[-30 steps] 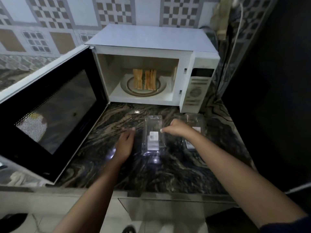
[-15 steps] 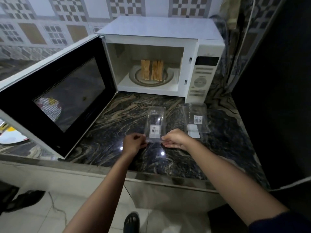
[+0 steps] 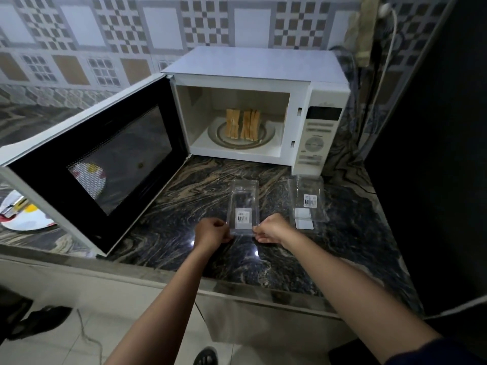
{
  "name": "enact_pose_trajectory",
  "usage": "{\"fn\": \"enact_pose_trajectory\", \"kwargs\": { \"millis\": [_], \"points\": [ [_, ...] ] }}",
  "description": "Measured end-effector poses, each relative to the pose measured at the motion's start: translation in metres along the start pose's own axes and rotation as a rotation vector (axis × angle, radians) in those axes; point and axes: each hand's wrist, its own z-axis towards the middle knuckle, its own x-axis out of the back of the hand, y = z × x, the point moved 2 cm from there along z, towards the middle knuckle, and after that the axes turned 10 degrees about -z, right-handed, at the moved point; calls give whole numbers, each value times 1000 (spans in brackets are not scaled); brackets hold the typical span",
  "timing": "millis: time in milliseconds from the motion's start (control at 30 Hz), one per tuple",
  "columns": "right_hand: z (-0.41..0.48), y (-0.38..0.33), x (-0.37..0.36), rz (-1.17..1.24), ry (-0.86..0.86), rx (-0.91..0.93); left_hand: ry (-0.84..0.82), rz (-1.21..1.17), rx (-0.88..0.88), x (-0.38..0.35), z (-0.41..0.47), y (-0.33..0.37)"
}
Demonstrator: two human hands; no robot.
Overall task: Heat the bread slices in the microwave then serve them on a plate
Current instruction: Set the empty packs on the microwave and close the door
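Bread slices (image 3: 242, 124): several, standing on edge on the glass turntable (image 3: 266, 137) inside the white microwave (image 3: 253, 67).
Microwave door (image 3: 105, 164): swung fully open to the left.
Clear plastic container (image 3: 243, 200): lies flat on the dark marble counter (image 3: 179, 206), in front of the oven.
Left hand (image 3: 210, 233): pinches the container's near left corner.
Right hand (image 3: 271, 230): pinches its near right corner.
Second clear container (image 3: 307, 198): just to the right, apart from both hands.
Patterned plate (image 3: 26, 219): far left, partly behind the door.
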Motion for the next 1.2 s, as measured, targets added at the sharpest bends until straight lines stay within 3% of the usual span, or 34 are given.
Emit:
{"fn": "enact_pose_trajectory", "kwargs": {
  "millis": [100,233,333,433,533,633,800,967,1200],
  "points": [
    [-8,-6,7,4,-45,33,56,240,-78,3,-5,11],
    [-23,-22,28,-150,-23,109,161,248,-225,4,-11,37],
    [-40,-34,55,-61,54,259,178,204,-424,-6,-19,66],
    [-50,-32,90,13,257,384,81,173,-531,-33,-32,91],
    [-49,-9,118,49,485,399,-98,187,-431,-68,-39,92],
    [-44,22,130,69,558,286,-210,194,-293,-100,-44,79],
    [-33,62,123,92,291,29,-263,202,-11,-128,-36,48],
    [-23,81,112,203,128,-75,-317,-109,244,-134,-29,29],
    [-17,88,109,142,98,-111,-327,-115,245,-127,-30,20]
  ]
}}
